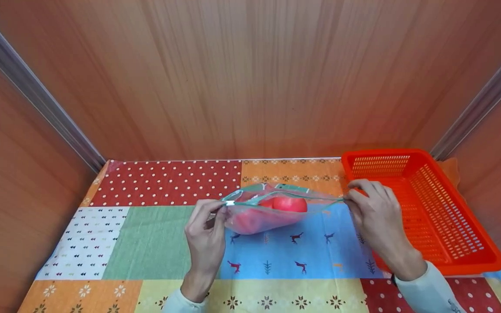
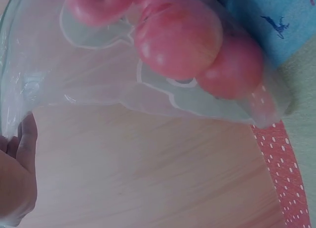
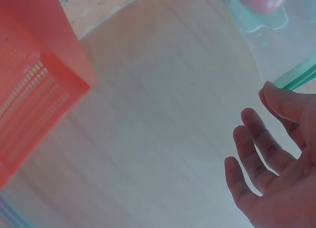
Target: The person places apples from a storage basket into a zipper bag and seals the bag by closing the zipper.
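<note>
A clear zip bag (image 1: 259, 221) with a green closure strip hangs between both hands, its mouth parted along the top. Several red tomatoes (image 1: 290, 204) lie inside, bunched toward the bag's left half; the left wrist view shows tomatoes (image 2: 177, 38) close up through the film. My left hand (image 1: 206, 237) pinches the bag's left end, right beside the white slider (image 1: 230, 203). At the opposite end, my right hand (image 1: 376, 217) pinches the tip of the green strip (image 3: 298, 75) between thumb and index finger, with the other fingers spread loosely in the right wrist view.
An orange-red plastic basket (image 1: 492, 261) with slotted walls stands on the right, partly behind the right hand and forearm. A patchwork cloth (image 1: 159, 243) covers the table. Wooden panels (image 1: 250, 78) rise at the back and on both sides.
</note>
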Available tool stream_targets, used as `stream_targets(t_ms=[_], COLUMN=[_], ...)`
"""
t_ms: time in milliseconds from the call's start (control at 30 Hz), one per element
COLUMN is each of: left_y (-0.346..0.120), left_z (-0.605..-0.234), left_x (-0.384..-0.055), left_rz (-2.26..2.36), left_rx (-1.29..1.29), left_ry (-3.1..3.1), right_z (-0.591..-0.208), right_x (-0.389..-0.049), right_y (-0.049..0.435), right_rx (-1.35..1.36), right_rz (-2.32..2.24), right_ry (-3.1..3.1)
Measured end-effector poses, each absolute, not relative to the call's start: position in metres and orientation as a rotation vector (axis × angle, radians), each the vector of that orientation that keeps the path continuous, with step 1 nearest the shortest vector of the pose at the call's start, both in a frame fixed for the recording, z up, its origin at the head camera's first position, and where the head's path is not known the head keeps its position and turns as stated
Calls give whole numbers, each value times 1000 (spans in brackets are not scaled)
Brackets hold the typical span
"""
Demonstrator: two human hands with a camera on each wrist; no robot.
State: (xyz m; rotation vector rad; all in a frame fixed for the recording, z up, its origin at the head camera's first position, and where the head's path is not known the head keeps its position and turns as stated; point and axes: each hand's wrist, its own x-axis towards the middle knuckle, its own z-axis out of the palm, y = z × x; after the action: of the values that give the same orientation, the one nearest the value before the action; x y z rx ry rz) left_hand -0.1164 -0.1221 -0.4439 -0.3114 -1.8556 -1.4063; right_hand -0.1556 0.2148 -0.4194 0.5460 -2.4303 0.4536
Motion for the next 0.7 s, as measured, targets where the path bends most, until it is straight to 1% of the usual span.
stream_targets(t_ms=[700], left_y=[-116], left_z=[-421], left_x=[-124], left_rz=[-1436], left_rx=[-362], left_ry=[-1835], right_z=[-392], right_x=[-142], right_y=[229], right_rx=[450], right_rz=[544], right_ry=[-2387])
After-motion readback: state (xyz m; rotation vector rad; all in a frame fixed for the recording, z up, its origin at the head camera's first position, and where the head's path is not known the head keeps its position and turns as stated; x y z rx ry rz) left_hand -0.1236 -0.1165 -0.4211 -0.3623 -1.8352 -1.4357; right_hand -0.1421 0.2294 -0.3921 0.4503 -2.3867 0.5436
